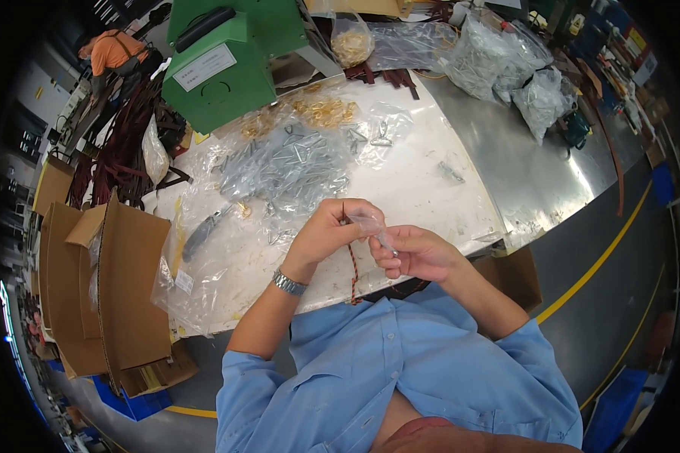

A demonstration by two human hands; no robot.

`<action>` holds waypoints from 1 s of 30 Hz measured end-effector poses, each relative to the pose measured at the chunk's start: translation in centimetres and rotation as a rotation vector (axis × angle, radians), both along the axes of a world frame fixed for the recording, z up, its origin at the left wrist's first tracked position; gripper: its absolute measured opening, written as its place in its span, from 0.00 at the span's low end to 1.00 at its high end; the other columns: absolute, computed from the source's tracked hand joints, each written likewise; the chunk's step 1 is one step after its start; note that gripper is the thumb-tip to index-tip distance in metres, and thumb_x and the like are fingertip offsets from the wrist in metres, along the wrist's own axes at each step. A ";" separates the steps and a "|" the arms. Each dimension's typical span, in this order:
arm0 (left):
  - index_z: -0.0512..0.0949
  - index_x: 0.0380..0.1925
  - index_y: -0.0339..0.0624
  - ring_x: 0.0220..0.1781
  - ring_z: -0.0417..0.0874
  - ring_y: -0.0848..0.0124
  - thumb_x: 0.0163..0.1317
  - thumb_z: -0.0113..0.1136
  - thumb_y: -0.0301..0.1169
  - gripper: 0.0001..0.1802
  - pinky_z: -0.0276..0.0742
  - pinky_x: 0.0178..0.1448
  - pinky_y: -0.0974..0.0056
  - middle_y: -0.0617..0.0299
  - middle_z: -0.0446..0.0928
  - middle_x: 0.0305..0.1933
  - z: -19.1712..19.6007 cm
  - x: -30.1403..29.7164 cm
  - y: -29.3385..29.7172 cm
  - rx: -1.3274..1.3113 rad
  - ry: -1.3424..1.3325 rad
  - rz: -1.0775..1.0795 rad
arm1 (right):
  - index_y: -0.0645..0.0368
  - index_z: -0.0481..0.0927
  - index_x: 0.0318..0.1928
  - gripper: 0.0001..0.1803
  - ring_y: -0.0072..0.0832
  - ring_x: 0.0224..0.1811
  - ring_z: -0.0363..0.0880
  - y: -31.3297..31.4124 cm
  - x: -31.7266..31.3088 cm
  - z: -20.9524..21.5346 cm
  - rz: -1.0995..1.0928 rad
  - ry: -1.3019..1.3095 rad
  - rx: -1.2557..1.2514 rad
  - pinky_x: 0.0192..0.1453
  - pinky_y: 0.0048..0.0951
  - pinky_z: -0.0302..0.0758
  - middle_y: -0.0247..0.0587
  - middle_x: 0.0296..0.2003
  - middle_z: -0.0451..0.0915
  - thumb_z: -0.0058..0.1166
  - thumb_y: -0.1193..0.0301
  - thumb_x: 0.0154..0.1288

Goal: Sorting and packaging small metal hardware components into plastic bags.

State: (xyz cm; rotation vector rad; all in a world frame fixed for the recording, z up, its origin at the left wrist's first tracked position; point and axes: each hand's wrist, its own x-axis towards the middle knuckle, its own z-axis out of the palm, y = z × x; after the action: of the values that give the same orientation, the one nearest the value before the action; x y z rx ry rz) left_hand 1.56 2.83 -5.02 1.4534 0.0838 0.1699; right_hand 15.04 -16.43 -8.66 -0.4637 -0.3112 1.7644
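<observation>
the left hand (338, 226) is closed in a pinch, thumb against fingers, and it has hold of a small clear bag (368, 220). the right hand (425, 255) is just beside it, palm turned up, its thumb and curled fingers closed upon the lower end of the same bag. so the bag is between the two hands, above the near edge of the white table (423, 170). what is inside the bag i cannot tell, because it is too small and partly covered by the fingers.

a dark and orange cord (354, 266) hangs below the left hand. a watch (289, 283) is on the left wrist.

farther on the table there is a heap of silver metal pieces (298, 160) with clear plastic, and behind them lie gold pieces (329, 112). the green machine (219, 79) stands at the far side. a cardboard box (137, 283) is at the left, and a steel table (533, 170) at the right.
</observation>
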 end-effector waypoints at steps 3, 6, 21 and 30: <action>0.88 0.43 0.35 0.26 0.74 0.83 0.69 0.67 0.26 0.07 0.67 0.30 0.74 0.66 0.85 0.35 -0.7 -0.4 1.2 -0.159 0.020 -0.059 | 0.63 0.83 0.54 0.17 0.20 0.37 0.79 -0.1 -0.3 1.6 -0.079 -0.224 -0.027 0.45 0.29 0.81 0.32 0.39 0.80 0.60 0.60 0.80; 0.87 0.48 0.35 0.22 0.69 0.84 0.70 0.66 0.27 0.10 0.60 0.26 0.74 0.68 0.84 0.35 -2.6 -0.5 2.1 -0.395 -0.026 -0.119 | 0.65 0.85 0.48 0.16 0.19 0.33 0.79 -0.5 0.0 2.8 -0.170 -0.538 -0.088 0.41 0.25 0.79 0.34 0.36 0.83 0.61 0.61 0.79; 0.71 0.75 0.41 0.34 0.72 0.82 0.80 0.49 0.28 0.25 0.73 0.41 0.73 0.63 0.88 0.44 2.2 -0.6 0.9 0.077 0.154 -0.322 | 0.68 0.87 0.47 0.13 0.16 0.29 0.79 -2.5 1.4 3.8 -0.295 -0.964 -0.166 0.37 0.21 0.78 0.31 0.30 0.82 0.60 0.68 0.79; 0.75 0.71 0.39 0.26 0.70 0.82 0.79 0.50 0.28 0.23 0.70 0.34 0.74 0.63 0.86 0.35 0.3 0.0 -1.3 -0.200 0.324 -0.343 | 0.69 0.87 0.48 0.11 0.16 0.27 0.79 -1.6 -0.7 4.0 -0.413 -1.277 -0.226 0.32 0.23 0.77 0.34 0.29 0.84 0.59 0.72 0.78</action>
State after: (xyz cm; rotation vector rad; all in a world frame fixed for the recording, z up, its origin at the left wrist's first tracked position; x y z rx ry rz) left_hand 1.55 1.56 -4.77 1.2635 0.1106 -0.3465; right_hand 14.36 -17.99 -4.70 -1.6681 -0.8224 0.8971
